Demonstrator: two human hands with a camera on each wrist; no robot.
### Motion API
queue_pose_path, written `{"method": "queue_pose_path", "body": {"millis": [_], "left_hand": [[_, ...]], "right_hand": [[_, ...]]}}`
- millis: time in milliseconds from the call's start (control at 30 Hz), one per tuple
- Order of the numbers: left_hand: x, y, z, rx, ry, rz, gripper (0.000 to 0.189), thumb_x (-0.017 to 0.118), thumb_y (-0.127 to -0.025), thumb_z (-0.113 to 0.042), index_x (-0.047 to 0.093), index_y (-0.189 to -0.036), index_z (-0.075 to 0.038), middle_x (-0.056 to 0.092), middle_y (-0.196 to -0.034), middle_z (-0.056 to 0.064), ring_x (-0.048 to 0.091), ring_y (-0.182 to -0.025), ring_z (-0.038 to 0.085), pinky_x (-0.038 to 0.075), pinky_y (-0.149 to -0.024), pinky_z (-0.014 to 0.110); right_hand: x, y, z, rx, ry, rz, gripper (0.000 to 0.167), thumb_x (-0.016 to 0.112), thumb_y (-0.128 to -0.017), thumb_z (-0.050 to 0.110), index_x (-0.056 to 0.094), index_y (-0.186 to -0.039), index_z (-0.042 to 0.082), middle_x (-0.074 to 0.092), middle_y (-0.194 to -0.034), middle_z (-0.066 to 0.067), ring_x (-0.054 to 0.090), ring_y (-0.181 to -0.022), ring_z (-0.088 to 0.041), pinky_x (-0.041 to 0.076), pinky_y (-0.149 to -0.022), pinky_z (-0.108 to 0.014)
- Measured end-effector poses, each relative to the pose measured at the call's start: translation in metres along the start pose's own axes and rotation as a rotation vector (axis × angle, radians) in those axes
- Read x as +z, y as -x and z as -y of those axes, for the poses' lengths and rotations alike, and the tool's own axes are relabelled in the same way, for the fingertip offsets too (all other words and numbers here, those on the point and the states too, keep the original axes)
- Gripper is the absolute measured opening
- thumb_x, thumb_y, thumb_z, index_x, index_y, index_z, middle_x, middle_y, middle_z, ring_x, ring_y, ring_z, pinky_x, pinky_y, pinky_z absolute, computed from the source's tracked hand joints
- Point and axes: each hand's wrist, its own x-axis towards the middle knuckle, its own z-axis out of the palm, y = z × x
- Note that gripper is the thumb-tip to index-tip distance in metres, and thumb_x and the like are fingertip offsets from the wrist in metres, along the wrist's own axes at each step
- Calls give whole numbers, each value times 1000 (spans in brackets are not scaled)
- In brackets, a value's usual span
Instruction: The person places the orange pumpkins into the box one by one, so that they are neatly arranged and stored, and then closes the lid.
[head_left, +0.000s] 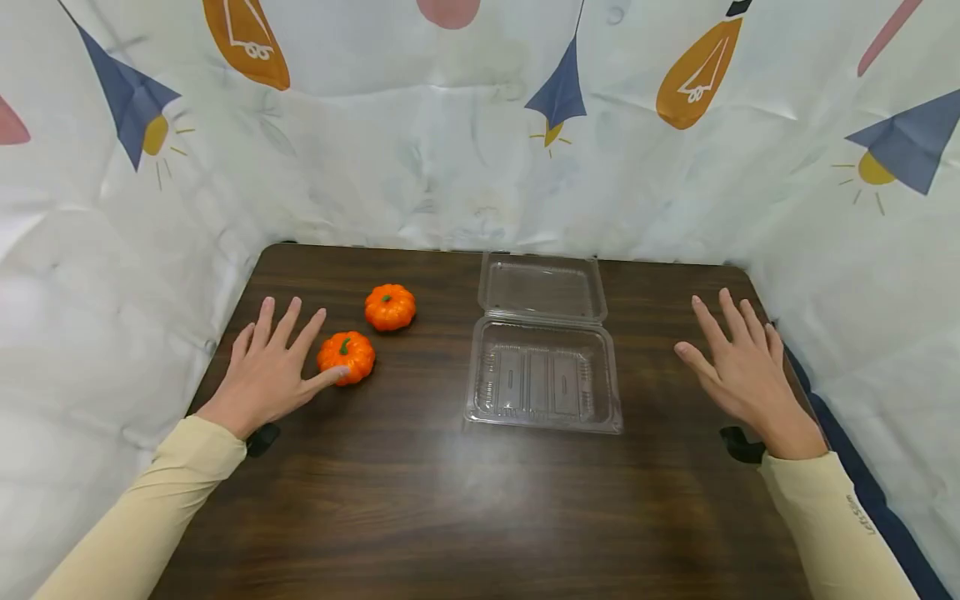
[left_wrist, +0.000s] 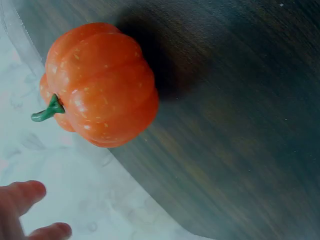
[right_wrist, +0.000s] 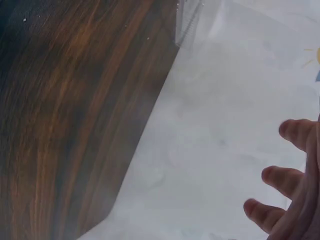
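Observation:
My left hand (head_left: pixel 268 371) is spread with straight fingers over the table's left side and holds nothing. Its thumb overlaps the lower edge of the nearer small orange pumpkin (head_left: pixel 347 355) in the head view. That pumpkin (left_wrist: pixel 100 87), with its green stem, looms large in the left wrist view. A second orange pumpkin (head_left: pixel 390 307) sits just behind and to the right. Near the table's right edge, my right hand (head_left: pixel 746 371) is likewise spread and holds nothing. Between the hands lies a clear plastic clamshell box (head_left: pixel 543 375), its lid (head_left: pixel 542 287) folded back away from me.
Everything stands on a dark brown wooden table (head_left: pixel 480 508) with rounded far corners. A white printed sheet (head_left: pixel 420 167) hangs close behind the table and along both sides. A dark blue strip (head_left: pixel 847 442) runs beside the right edge.

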Motion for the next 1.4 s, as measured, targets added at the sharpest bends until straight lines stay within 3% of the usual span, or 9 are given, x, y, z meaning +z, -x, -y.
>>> {"method": "queue_pose_path", "body": {"millis": [167,400,733,800,867,967,1067,1200,1400], "left_hand": [[3,1,1,2,14,-6,109,63,-88,-75,21,-166,-12,15,-171,30,7,-155,61,34,-105,83],[9,5,0,24,87,-12,113,67,-84,-76,21,-166,-14,27,-165,31,29,-147,60,42,-98,82],[28,10,0,77,183,-67,105,77,-86,-62,27,-164,-12,38,-156,30,48,-129,56,50,-94,73],[33,10,0,92,199,-90,103,80,-85,-58,30,-162,-10,40,-154,29,51,-126,54,51,-95,71],[37,10,-1,107,216,-113,102,82,-84,-53,32,-161,-9,42,-152,29,53,-124,52,51,-96,69],[42,10,-2,119,246,-138,101,84,-84,-49,34,-160,-7,43,-150,28,53,-124,50,51,-98,68],[44,11,-2,111,267,-153,100,86,-83,-46,35,-159,-7,43,-149,26,52,-127,48,50,-99,68],[45,13,-2,78,289,-149,99,84,-84,-47,34,-159,-8,42,-150,25,57,-121,46,53,-94,68],[48,16,-1,45,346,-136,97,82,-87,-48,31,-161,-12,40,-150,26,68,-94,36,60,-82,56]], "right_hand": [[7,-3,1,-3,-33,-20,77,39,-109,56,6,-169,21,0,-175,-22,13,-155,-59,20,-108,-85],[13,-9,4,-16,-218,-62,74,42,-110,46,8,-168,16,7,-173,-26,20,-148,-64,25,-106,-82],[32,-8,7,18,-397,-139,62,42,-111,38,24,-166,16,36,-157,-32,54,-124,-54,47,-92,-70],[35,-8,6,30,-415,-157,60,43,-111,38,28,-164,15,41,-155,-28,61,-121,-46,55,-94,-55],[37,-8,6,36,-441,-170,57,44,-111,36,32,-163,14,45,-154,-25,70,-112,-26,59,-88,-34],[41,-8,6,43,-503,-169,54,44,-111,35,36,-161,14,50,-150,-22,68,-91,6,50,-73,-10],[46,-8,7,42,-598,-134,53,43,-112,33,36,-160,13,51,-148,-23,62,-88,18,52,-72,-9],[52,-10,10,60,-722,-72,54,42,-112,35,35,-160,11,50,-146,-18,64,-99,12,60,-80,-16],[60,-14,11,77,-906,-4,55,45,-111,37,36,-158,9,55,-135,13,66,-106,5,62,-84,-21]]}}
